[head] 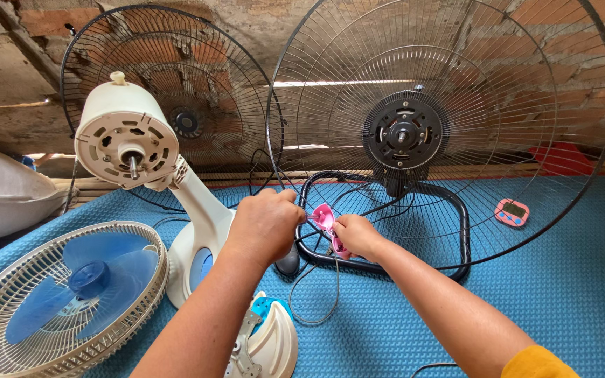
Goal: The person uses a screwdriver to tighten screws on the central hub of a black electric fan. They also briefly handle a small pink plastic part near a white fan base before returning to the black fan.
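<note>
Pinching a small pink tool (325, 218) between them, the left hand (264, 225) and right hand (357, 235) work above the blue mat (568, 280), before a black fan (404, 133); a white fan motor (127, 140) stands left, a blue-bladed grille (64, 294) beside it.

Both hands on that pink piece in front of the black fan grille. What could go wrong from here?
1. The left hand and right hand pinch a small pink part; a slip could drop it among the loose black wires.
2. Those wires loop around the hands and the black fan base; a snag may tug the tall grille over.
3. The white fan motor stands bare beside the left forearm; a bump could tip it.
</note>
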